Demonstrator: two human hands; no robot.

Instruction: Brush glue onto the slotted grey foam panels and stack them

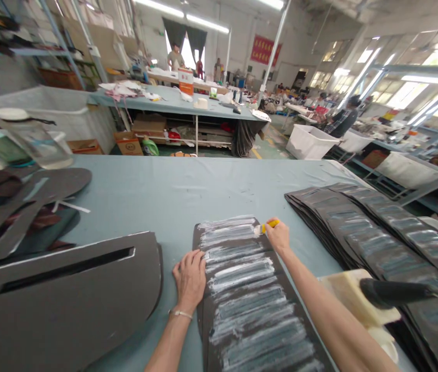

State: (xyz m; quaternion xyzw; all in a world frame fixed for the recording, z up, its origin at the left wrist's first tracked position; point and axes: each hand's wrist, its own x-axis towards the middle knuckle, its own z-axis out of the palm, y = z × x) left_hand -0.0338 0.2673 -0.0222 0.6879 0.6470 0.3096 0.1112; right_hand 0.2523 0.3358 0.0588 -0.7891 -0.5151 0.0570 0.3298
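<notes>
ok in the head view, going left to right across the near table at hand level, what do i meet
Slotted dark panel, left hand, white-streaked panel, yellow-handled tool, right hand, stacked dark panels.

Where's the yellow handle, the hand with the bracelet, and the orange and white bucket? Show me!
Yellow handle [271, 226]: head view, on the middle of its yellow grip.
Left hand [190, 276], with the bracelet: head view, on the back of it.
Orange and white bucket [185, 82]: head view, on its side.
</notes>
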